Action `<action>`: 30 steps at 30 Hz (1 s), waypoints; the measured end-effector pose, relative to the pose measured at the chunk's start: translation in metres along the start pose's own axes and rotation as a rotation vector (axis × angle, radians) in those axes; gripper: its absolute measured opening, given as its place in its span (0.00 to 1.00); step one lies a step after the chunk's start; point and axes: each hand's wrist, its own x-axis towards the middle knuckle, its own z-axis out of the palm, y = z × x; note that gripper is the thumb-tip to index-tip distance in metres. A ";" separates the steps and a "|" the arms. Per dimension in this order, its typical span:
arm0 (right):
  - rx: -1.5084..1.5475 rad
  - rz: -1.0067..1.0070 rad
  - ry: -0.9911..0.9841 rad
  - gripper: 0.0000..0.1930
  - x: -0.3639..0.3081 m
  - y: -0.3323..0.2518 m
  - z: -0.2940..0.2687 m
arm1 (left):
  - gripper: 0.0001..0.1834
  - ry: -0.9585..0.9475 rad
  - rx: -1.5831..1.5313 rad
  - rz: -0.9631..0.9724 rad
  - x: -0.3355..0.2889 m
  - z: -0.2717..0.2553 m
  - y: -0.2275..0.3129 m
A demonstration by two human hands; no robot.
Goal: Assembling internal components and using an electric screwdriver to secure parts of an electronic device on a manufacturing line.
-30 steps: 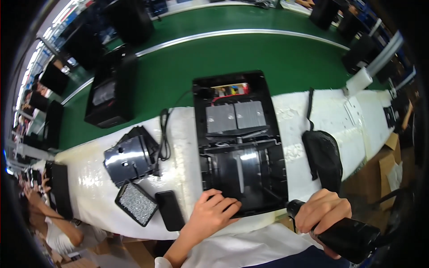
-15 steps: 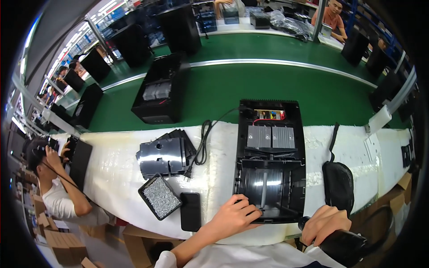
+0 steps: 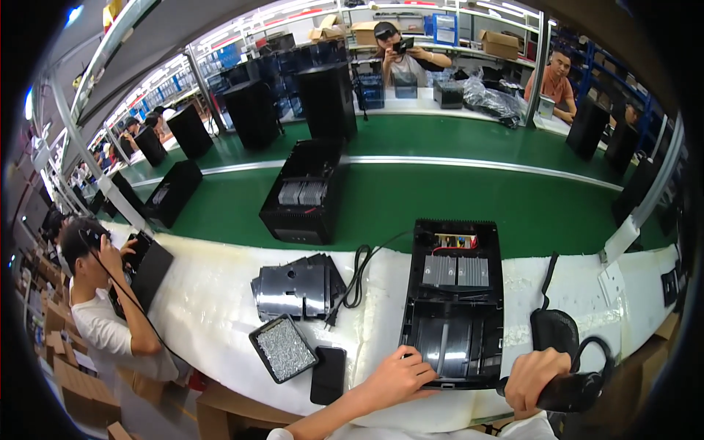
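Right grip (image 3: 537,378) is closed around a black, rounded handheld tool (image 3: 576,394); left grip (image 3: 400,381) rests with bent fingers on the near left corner of a long, open, black plastic casing (image 3: 455,337), though whether it pinches cannot be told. Largest is the white-covered worktop (image 3: 213,293), which meets a flat green surface (image 3: 411,191); the casing spans both. To its left lie glossy black plastic panels (image 3: 290,287), then a black rectangular tray (image 3: 297,371) holding small silvery metal pieces (image 3: 284,348). Light, even left-hand pressure should steady the casing, fingertips kept clear of the tool's end.
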 end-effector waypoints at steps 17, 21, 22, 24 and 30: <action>-0.213 -0.074 0.024 0.17 -0.002 -0.049 -0.031 | 0.10 -0.292 -0.118 0.206 0.047 -0.014 0.017; -0.143 -0.081 -0.080 0.10 0.004 -0.056 -0.046 | 0.12 -0.285 -0.134 0.140 0.056 -0.015 0.023; -0.171 -0.062 -0.136 0.09 0.005 -0.056 -0.051 | 0.12 -0.273 -0.140 0.107 0.056 -0.014 0.022; -0.017 -0.542 0.577 0.09 -0.029 -0.009 -0.029 | 0.12 -0.289 -0.121 0.114 0.056 -0.018 0.022; 0.248 -1.114 0.017 0.10 0.006 -0.118 -0.013 | 0.11 -0.382 -0.119 0.160 0.029 -0.013 0.001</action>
